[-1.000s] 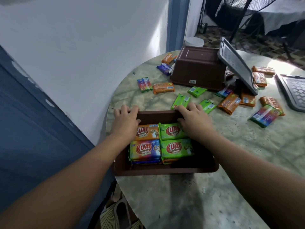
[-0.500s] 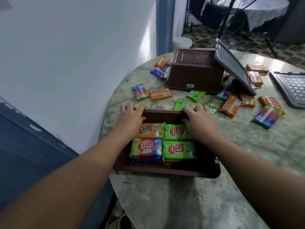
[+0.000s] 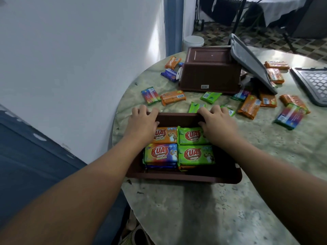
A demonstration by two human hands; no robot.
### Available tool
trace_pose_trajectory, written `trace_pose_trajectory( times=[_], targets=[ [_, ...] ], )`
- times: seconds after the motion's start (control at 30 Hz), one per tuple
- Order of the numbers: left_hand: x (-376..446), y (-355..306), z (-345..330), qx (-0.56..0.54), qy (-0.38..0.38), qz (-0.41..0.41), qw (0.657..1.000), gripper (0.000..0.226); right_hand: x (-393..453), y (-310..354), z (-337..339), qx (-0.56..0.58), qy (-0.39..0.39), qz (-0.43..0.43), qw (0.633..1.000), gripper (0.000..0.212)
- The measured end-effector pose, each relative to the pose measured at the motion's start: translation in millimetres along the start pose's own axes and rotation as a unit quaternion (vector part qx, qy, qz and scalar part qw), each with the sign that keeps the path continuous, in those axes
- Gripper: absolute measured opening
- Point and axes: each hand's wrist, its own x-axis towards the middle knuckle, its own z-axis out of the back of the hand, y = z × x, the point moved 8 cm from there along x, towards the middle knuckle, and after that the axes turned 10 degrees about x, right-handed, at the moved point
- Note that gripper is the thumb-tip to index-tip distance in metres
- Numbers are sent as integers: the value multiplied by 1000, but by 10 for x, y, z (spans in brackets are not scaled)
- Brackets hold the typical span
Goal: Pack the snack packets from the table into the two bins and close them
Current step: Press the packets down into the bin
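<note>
My left hand (image 3: 141, 121) and right hand (image 3: 215, 121) both grip the far rim of the near brown bin (image 3: 177, 177), fingers curled over the edge and thumbs inside against the wall. Neither holds a packet.

Inside that bin I count four KUAT snack packets on top, stacked in two rows: an orange one (image 3: 166, 135) and a green one (image 3: 192, 137) at the far side, a rainbow one (image 3: 161, 153) and another green one (image 3: 196, 154) nearer me, with more layers showing beneath. There is spare room along the near and right walls, so I judge this bin part-filled, not finished.

Beyond my hands, the second brown bin (image 3: 209, 71) sits upside down on the tabletop (image 3: 194, 209), so nothing is packed in it. One grey lid (image 3: 253, 62) leans against it; the other grey lid (image 3: 315, 84) lies flat at the right edge.

Many packets lie loose around them, such as an orange packet (image 3: 173, 97) and a rainbow packet (image 3: 289, 116). Most of the packing, and both closures, remain.
</note>
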Motion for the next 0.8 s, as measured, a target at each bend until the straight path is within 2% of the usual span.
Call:
trace_pose_trajectory(
  times=[0.23, 0.4, 0.47, 0.53, 0.6, 0.7, 0.8],
  targets=[
    [-28, 2, 34, -12, -24, 3, 1000, 42, -28, 28, -22, 3, 7, -15, 1000, 40],
    [65, 41, 64, -38, 19, 34, 999, 43, 91, 100, 133, 23, 17, -16, 999, 68],
    [220, 55, 105, -86, 41, 42, 995, 54, 264, 169, 147, 48, 41, -16, 998, 72],
    [443, 88, 48, -152, 95, 65, 982, 59, 521, 246, 112, 83, 61, -11, 995, 63],
    [670, 120, -35, -175, 123, 63, 975, 49, 776, 342, 10, 113, 93, -3, 989, 47],
    [977, 190, -186, -151, 140, 51, 977, 29, 1155, 446, -172, 105, 132, 1, 986, 27],
    [1254, 254, -421, -86, 151, 24, 985, 17, 1486, 495, -350, 83, 140, 14, 987, 29]
  ],
)
